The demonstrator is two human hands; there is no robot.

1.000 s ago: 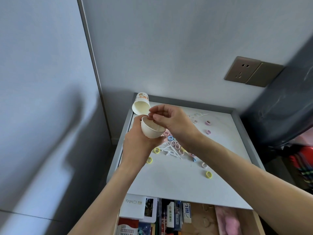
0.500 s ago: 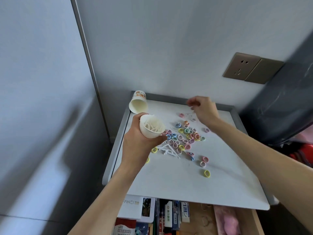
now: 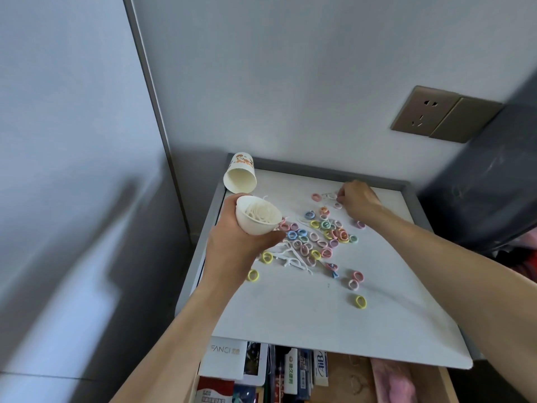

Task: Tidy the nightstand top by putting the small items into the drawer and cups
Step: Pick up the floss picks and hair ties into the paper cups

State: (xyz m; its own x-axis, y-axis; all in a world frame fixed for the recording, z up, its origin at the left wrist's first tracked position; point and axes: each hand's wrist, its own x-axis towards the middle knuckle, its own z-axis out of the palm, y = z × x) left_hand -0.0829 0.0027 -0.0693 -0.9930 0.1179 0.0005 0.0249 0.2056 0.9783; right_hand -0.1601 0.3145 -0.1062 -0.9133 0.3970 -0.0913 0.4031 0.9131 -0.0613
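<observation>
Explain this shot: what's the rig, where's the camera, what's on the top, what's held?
No robot here: a person works with bare hands, filmed by one wide-angle camera on their head, looking down, so the arms enter from below. The left hand grips a white cup with floss picks inside. The right hand reaches to the far side of the nightstand top, fingers curled down among the items there; whether they hold anything, I cannot tell. On the top lie coloured hair ties, loose picks and a second cup on its side. Below, the drawer is open.
</observation>
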